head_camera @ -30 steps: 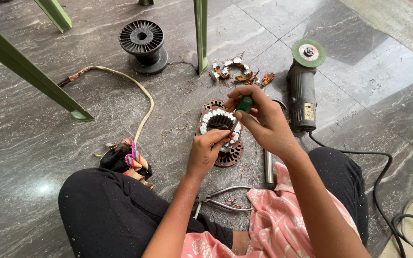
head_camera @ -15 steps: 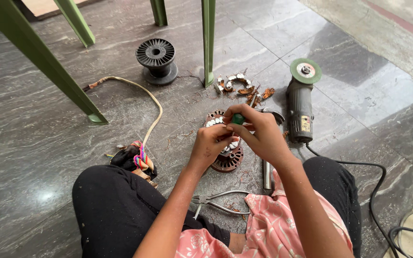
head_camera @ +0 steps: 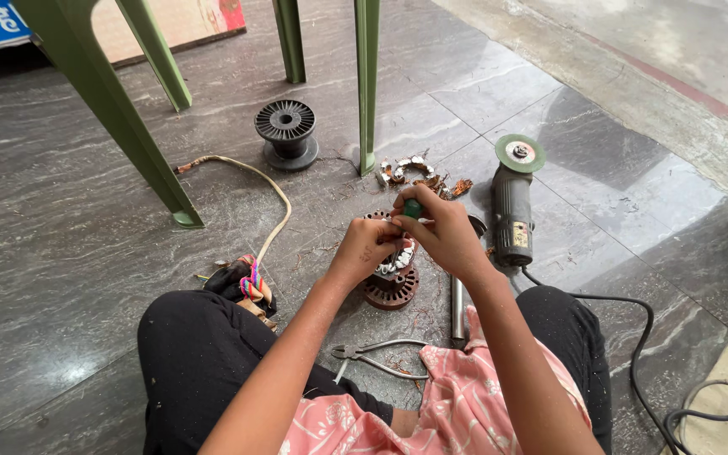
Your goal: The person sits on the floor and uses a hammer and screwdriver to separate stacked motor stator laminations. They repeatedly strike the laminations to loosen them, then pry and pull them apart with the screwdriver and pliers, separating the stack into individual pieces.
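On the dark stone floor, between the seated person's knees, a green-handled screwdriver (head_camera: 412, 208) is pinched in the closed fingers of the right hand (head_camera: 446, 238), its handle showing above the fist. The shaft is hidden, but it seems to be directed downward and toward the left into the motor stator (head_camera: 391, 274), which lies directly beneath both hands. The stator is steadied by the left hand (head_camera: 366, 248), whose fingers are curled against its upper rim; this hand is the nearer of the two to the windings. The stator is set flat, its round opening facing up, with copper wire seen at its edge.

Just right of the hands, an angle grinder (head_camera: 512, 202) is laid with its green disc pointing away. A metal rod (head_camera: 457, 307) is placed beside the stator, and pliers (head_camera: 377, 358) are left nearer the body. Farther off, an empty black spool (head_camera: 286, 131) is stood by a green chair leg (head_camera: 367, 84).
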`<state>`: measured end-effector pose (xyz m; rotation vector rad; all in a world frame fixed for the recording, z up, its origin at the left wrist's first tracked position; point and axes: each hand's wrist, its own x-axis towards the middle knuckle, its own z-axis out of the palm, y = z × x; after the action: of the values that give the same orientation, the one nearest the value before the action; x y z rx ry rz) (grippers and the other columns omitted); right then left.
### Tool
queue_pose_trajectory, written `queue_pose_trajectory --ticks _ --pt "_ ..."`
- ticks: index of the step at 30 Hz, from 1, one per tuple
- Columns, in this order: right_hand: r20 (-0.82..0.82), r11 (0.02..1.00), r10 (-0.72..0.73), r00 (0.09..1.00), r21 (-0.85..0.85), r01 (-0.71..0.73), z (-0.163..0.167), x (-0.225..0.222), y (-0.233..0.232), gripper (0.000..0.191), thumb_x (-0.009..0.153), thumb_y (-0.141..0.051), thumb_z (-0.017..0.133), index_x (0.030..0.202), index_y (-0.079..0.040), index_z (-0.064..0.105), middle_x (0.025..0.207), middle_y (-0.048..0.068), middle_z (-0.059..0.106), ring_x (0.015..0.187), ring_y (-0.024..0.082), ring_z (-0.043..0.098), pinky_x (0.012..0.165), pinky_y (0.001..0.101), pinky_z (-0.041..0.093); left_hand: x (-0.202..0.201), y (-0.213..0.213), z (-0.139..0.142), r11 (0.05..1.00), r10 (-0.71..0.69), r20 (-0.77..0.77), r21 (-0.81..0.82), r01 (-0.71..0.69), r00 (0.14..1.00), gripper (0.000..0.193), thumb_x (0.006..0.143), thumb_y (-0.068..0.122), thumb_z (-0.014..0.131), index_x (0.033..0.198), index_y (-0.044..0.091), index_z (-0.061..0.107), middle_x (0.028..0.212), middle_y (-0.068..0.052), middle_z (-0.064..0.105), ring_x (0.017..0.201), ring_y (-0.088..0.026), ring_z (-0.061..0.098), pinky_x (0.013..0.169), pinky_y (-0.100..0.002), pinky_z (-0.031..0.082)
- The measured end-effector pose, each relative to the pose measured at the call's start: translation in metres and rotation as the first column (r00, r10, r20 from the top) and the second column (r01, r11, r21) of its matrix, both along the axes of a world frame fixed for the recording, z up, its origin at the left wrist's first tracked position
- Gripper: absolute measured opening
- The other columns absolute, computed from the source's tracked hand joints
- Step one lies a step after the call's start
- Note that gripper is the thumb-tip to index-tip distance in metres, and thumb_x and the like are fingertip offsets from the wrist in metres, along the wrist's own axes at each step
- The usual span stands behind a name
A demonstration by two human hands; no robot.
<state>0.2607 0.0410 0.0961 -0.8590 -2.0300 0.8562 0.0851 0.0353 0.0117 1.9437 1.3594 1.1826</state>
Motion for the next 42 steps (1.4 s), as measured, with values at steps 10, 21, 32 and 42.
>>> queue_pose_trajectory --ticks 10,21,32,42 --pt "0.012 0.996 0.083 0.997 0.015 -0.083 0.001 -0.005 0.010 0.023 0.093 -0.008 0.071 0.112 -0.003 0.060 0.092 0.009 0.072 0.085 0.013 0.073 0.078 0.0313 0.065 -0.001 0.005 -0.005 0.998 0.060 -0.003 -0.034 -0.060 0.998 0.022 0.080 0.018 0.085 0.095 0.003 0.078 0.079 -0.012 0.077 0.071 -0.017 0.077 0.065 -0.033 0.058" --pt "0.016 0.997 0.066 0.998 0.041 -0.067 0.002 -0.007 0.010 0.024 0.091 -0.005 0.070 0.113 -0.003 0.062 0.096 0.009 0.073 0.087 0.016 0.076 0.080 0.0323 0.064 0.004 0.004 0.000 0.991 0.122 -0.038 -0.049 -0.124 0.992 0.019 0.081 0.017 0.084 0.098 0.008 0.080 0.078 -0.012 0.077 0.070 -0.018 0.076 0.066 -0.035 0.058" --pt "0.064 0.994 0.068 0.996 0.084 -0.073 0.006 -0.002 0.009 0.024 0.092 -0.009 0.072 0.113 -0.003 0.061 0.090 0.010 0.074 0.085 0.016 0.077 0.080 0.0311 0.061 0.009 0.001 0.011 0.991 0.132 -0.091 -0.022 -0.135 0.987 0.017 0.081 0.016 0.083 0.096 0.010 0.081 0.079 -0.009 0.078 0.072 -0.018 0.077 0.068 -0.034 0.060" --pt "0.051 0.996 0.060 0.997 0.058 -0.063 0.003 0.001 0.008 0.023 0.092 -0.008 0.070 0.113 -0.003 0.061 0.088 0.009 0.074 0.085 0.015 0.077 0.080 0.0312 0.061 0.009 -0.003 0.012 0.994 0.106 -0.068 0.017 -0.105 0.992 0.016 0.081 0.014 0.082 0.096 0.007 0.080 0.080 -0.011 0.078 0.074 -0.020 0.078 0.069 -0.035 0.060"
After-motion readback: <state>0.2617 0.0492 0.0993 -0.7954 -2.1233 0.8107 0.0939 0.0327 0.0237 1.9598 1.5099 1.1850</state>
